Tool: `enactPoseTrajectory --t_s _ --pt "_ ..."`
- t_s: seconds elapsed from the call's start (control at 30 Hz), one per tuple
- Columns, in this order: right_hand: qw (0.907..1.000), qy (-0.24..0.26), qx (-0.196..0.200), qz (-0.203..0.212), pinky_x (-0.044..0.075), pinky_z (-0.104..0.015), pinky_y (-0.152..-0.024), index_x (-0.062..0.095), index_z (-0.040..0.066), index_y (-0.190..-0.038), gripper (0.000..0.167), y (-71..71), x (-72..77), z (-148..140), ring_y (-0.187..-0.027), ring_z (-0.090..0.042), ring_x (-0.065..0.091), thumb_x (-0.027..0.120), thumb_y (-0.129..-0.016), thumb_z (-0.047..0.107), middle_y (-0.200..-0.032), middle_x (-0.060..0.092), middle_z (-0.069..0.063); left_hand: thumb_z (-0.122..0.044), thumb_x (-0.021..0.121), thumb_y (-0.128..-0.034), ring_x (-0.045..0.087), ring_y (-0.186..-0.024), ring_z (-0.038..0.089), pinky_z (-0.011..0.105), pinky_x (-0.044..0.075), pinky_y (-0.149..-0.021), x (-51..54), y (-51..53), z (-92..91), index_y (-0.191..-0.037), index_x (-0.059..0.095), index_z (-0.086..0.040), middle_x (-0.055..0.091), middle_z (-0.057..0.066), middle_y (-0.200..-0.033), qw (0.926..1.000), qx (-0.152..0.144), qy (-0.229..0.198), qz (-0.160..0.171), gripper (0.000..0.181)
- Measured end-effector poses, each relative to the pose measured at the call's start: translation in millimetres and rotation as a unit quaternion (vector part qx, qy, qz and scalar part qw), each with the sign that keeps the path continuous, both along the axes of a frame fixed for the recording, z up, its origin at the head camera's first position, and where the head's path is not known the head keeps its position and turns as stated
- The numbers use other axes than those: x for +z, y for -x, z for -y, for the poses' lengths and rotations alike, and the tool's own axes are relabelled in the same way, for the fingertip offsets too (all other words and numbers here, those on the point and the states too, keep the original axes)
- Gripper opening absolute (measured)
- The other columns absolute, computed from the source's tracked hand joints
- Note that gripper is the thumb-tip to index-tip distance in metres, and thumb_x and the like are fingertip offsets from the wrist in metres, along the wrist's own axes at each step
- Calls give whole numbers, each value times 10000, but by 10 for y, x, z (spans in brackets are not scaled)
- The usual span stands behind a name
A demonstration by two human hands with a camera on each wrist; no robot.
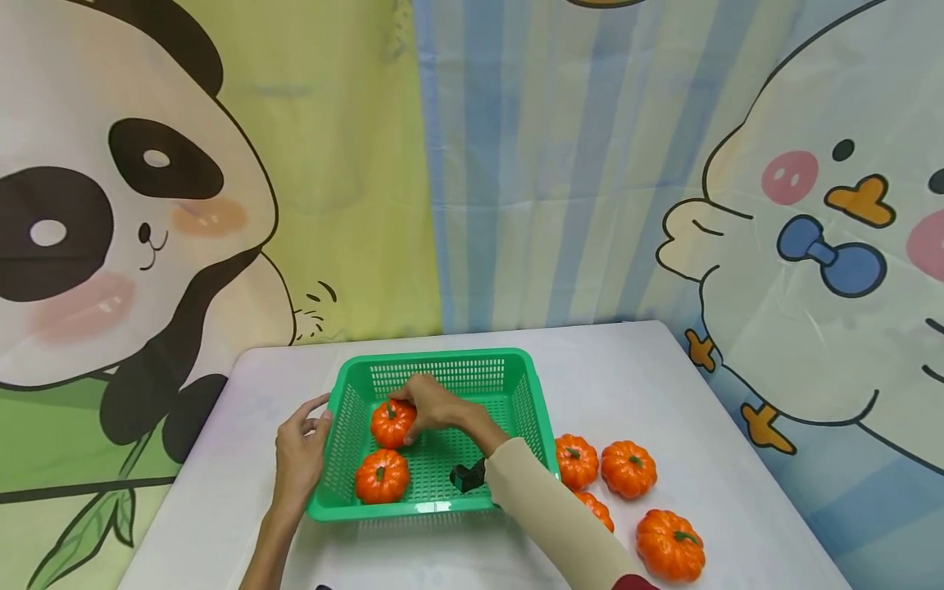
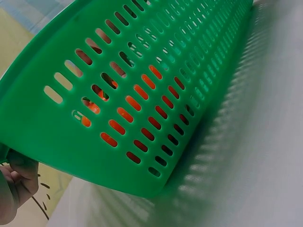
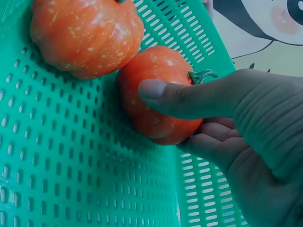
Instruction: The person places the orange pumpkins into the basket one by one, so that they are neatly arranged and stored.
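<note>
Pinches an orange pumpkin between thumb and fingers of the right hand, inside the green basket near its left wall. Touches the basket's left rim with the left hand; cannot tell whether gripping. Shows a second pumpkin just beside, likewise inside. Shows four more pumpkins on the white table at right.

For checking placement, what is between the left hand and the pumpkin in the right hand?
In the head view, the green basket's left wall separates the left hand from the pumpkin.
</note>
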State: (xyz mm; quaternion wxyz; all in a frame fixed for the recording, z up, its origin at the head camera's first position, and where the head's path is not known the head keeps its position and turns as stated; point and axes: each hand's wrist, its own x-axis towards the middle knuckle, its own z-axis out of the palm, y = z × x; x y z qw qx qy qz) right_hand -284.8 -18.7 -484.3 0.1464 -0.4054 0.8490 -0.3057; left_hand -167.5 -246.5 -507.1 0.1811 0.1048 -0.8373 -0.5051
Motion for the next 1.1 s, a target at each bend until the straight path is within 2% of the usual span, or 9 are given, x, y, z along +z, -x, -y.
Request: enactPoseTrajectory --t_s 0.17,0.47,0.8,1.1 --pt "10000 -65 -29 -58 580 -176 -979 632 -1 -1489 844 4 -44 -6 -1253 -174 737 1016 -743 97 -1495 688 -96 -144 581 -1125 693 -573 7 244 539 -545 -11 10 -8 -1468 656 -33 772 233 -883 10000 -14 -7 2 368" --pt "9998 -39 77 -197 564 -162 -989 623 -27 -1485 822 21 -98 -20 -1263 -181 735 1005 -780 152 -1509 663 -122 -141 584 -1126 697 -585 32 249 535 -542 -22 0 5 -1467 653 -16 781 245 -896 10000 -3 33 12 370" --pt "9992 -56 139 -379 562 -144 -957 612 -39 -1490 840 29 -79 -14 -1223 -167 747 1007 -783 184 -1519 655 -146 -145 581 -1126 690 -569 20 246 533 -536 11 2 -2 -1471 651 -25 776 242 -892 10000 25 25 15 372" --pt "9994 -69 87 -316 587 -262 -1050 653 -39 -1447 796 6 -41 -43 -1312 -243 715 1014 -773 183 -1547 617 -171 -156 575 -1131 698 -576 24 249 545 -539 -8 2 -10 -1475 650 -34 782 254 -911 10000 -19 -29 65 373"
